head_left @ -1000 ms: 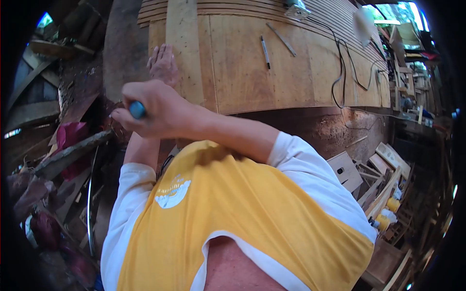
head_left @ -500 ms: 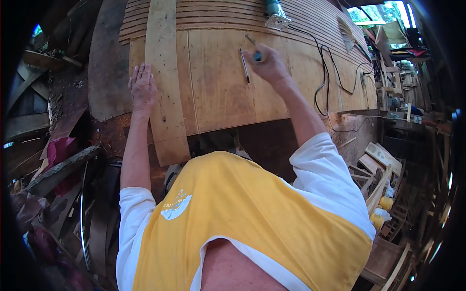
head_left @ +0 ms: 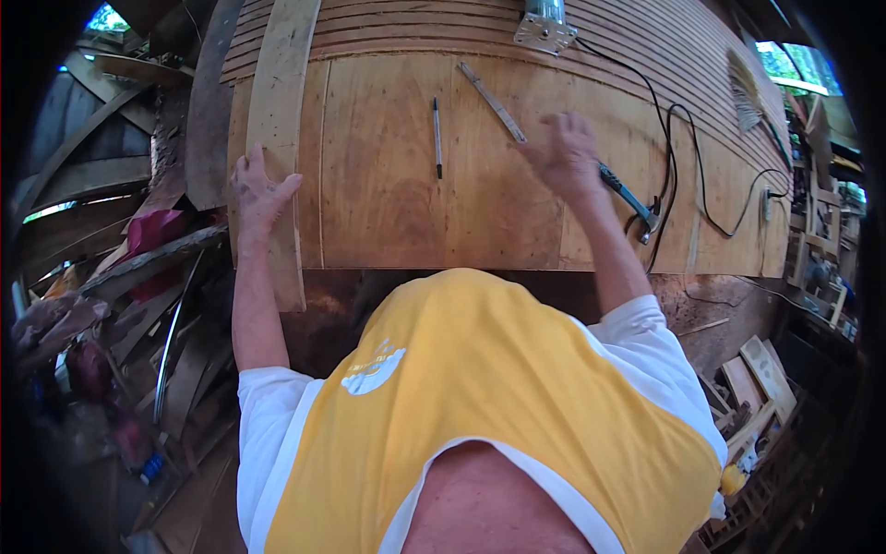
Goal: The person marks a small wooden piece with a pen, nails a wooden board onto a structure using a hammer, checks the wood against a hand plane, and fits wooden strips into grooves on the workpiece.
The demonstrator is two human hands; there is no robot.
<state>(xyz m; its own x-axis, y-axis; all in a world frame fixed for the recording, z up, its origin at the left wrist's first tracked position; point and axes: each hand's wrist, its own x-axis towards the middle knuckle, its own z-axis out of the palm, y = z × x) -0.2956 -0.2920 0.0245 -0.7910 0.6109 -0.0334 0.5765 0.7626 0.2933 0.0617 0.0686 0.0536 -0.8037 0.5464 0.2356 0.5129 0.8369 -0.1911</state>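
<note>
My left hand (head_left: 261, 192) lies flat with the thumb spread on a long wooden plank (head_left: 277, 102) at the left of the bench. My right hand (head_left: 565, 152) is over the wooden panel (head_left: 388, 217), fingers apart and slightly bent, with nothing visible in it. A narrow, flat, greyish strip like a ruler (head_left: 492, 102) lies just left of the right hand, its lower end close to the fingers. To the right of that wrist lies a hammer (head_left: 629, 198) with a blue handle. Left of the strip is a pen (head_left: 437, 138).
A trim router (head_left: 544, 30) with a clear base stands on the grooved slats (head_left: 415, 28) at the back. Its black cord (head_left: 672, 138) loops down the right side. A brush (head_left: 744, 92) lies far right. Scrap wood (head_left: 766, 379) is piled at lower right.
My right hand has let go of the blue-handled hammer, which now lies on the panel, and has moved right. The left hand's thumb has spread. The camera view has shifted.
</note>
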